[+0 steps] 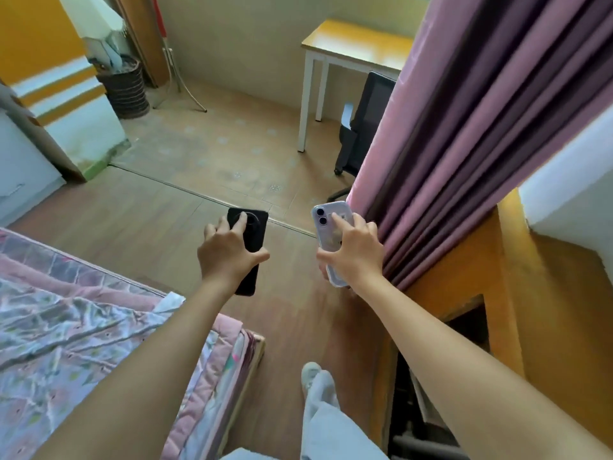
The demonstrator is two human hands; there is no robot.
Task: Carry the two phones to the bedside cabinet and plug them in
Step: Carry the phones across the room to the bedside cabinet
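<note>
My left hand [229, 254] grips a black phone [257, 224] with a round camera ring, back side up, held out over the wooden floor. My right hand [353, 250] holds a pale lilac phone [326, 215] in a clear case, its two camera lenses facing up, close to the pink curtain. Both arms stretch forward at about the same height, the phones roughly a hand's width apart. No bedside cabinet or charging cable shows in this view.
A bed [76, 327] with a floral quilt lies at the lower left. A pink curtain [464, 144] hangs on the right beside an orange shelf unit [481, 293]. Ahead stand a white-legged desk [351, 48], a black office chair [361, 127] and a dark basket [126, 91].
</note>
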